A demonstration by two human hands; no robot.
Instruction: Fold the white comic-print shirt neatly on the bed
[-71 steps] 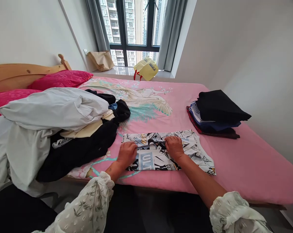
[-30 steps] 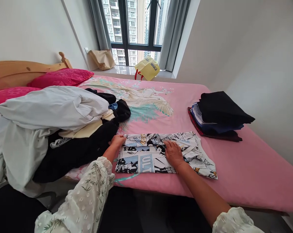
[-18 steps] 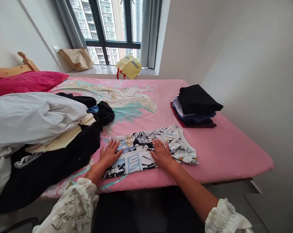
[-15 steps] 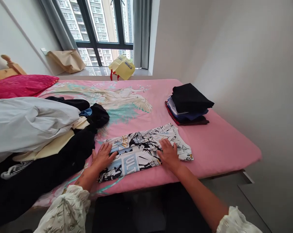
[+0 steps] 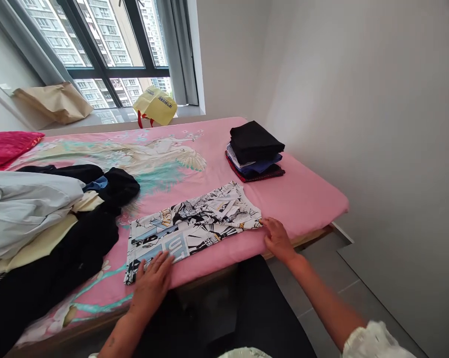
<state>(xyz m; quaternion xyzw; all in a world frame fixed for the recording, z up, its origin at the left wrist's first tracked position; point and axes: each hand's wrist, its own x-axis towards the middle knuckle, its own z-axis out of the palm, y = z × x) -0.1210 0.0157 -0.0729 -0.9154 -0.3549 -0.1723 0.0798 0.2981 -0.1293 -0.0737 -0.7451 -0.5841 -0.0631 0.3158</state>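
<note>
A white, black and blue comic-print shirt [image 5: 198,219], folded into a long strip, lies flat near the front edge of the bed. My left hand [image 5: 154,278] rests palm down on its near left part, fingers stretched out over the cloth. At the right end, my right hand [image 5: 279,242] touches the near corner with its fingertips, thumb apart from the fingers. Beyond that end stands a stack of folded clothes [image 5: 256,144], a black piece on top. Left of the shirt lies a loose heap of clothes [image 5: 34,199] in white, cream and black.
The bed [image 5: 306,194] has a pink sheet with a bird pattern. A red pillow [image 5: 12,149] is at the far left. On the windowsill sit a brown paper bag [image 5: 56,102] and a yellow bag [image 5: 155,105] with red handles. A wall [image 5: 377,124] rises at the right.
My right hand has moved off the shirt's middle to its right corner. My left hand has slid to its near edge. The view has turned right.
</note>
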